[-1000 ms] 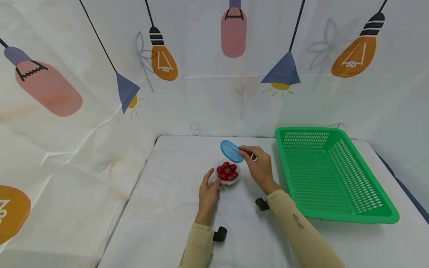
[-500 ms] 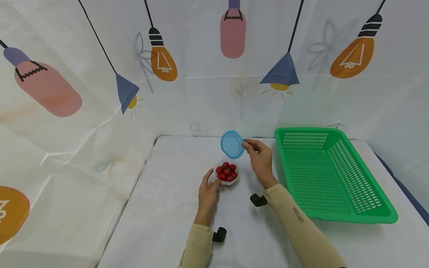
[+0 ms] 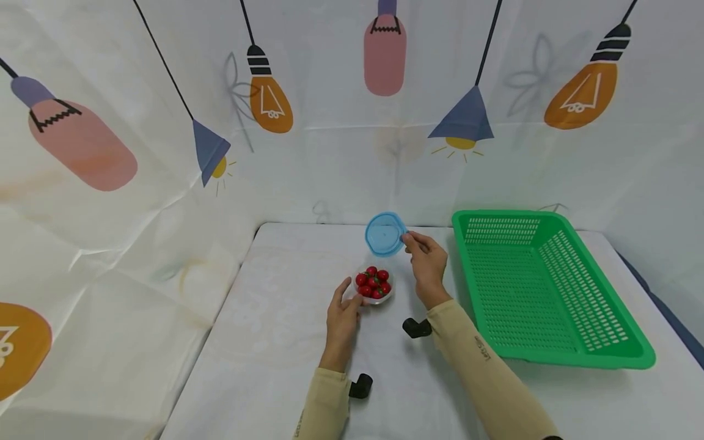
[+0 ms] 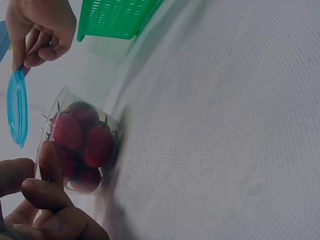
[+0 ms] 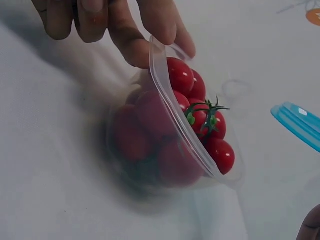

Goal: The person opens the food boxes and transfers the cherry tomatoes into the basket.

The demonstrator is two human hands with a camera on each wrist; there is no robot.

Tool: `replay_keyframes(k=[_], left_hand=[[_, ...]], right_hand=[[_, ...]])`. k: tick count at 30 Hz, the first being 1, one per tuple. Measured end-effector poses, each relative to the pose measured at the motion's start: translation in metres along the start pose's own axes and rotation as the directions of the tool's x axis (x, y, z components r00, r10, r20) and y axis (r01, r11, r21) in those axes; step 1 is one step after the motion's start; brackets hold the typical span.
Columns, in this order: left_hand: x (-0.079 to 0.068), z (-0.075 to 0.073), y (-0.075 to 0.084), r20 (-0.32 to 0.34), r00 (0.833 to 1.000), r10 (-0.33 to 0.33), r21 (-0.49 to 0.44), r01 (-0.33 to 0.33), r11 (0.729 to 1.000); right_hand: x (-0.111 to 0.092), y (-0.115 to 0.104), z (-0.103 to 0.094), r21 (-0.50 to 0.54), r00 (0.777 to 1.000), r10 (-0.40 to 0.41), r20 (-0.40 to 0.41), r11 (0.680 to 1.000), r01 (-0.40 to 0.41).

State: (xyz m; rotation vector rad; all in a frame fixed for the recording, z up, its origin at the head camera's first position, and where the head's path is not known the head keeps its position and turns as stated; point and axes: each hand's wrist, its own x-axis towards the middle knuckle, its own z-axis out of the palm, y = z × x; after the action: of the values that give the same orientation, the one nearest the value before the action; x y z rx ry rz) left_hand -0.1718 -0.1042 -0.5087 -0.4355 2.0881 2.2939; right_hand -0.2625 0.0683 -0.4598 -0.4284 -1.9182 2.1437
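Observation:
A small clear plastic container (image 3: 379,300) stands on the white table, filled with red cherry tomatoes (image 3: 373,283) on green stems. My left hand (image 3: 343,318) holds it at its near left side; in the right wrist view its fingers (image 5: 131,42) are at the translucent rim. To the right and farther back, my right hand (image 3: 430,263) pinches the edge of a round blue lid (image 3: 384,235) between thumb and fingers. In the left wrist view the lid (image 4: 18,107) is raised apart from the container, nearly edge-on. The container's top is uncovered.
A large green plastic basket (image 3: 550,357) stands on the table to the right of the right forearm. Behind the table hangs a white sheet (image 3: 341,171) printed with lamps. White cloth covers the table (image 3: 275,318).
My right hand has lifted the blue lid up and back from above the container and turned it to face the head camera. My left hand and the container have stayed in place.

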Motion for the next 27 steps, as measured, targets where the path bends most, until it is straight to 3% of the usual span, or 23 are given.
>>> replay_keyframes(k=[5, 13, 19, 27], left_hand=[[-0.015, 0.001, 0.024, 0.01, 1.0, 0.009, 0.019, -0.01, 1.0], [0.003, 0.0, -0.011, -0.033, 0.999, 0.007, 0.035, -0.005, 0.999], [0.005, 0.0, -0.012, -0.042, 0.998, 0.047, 0.054, -0.045, 0.998], [0.005, 0.0, -0.011, -0.034, 0.999, 0.013, 0.052, -0.011, 0.999]], right_hand=[[0.002, 0.006, 0.004, 0.046, 0.992, 0.123, -0.03, 0.992, -0.121], [0.007, 0.022, 0.0, 0.091, 0.956, 0.291, -0.022, 0.953, -0.288], [0.007, 0.026, 0.001, 0.1, 0.93, 0.367, 0.008, 0.925, -0.365], [0.005, 0.034, 0.001, 0.088, 0.905, 0.423, 0.044, 0.901, -0.426]])
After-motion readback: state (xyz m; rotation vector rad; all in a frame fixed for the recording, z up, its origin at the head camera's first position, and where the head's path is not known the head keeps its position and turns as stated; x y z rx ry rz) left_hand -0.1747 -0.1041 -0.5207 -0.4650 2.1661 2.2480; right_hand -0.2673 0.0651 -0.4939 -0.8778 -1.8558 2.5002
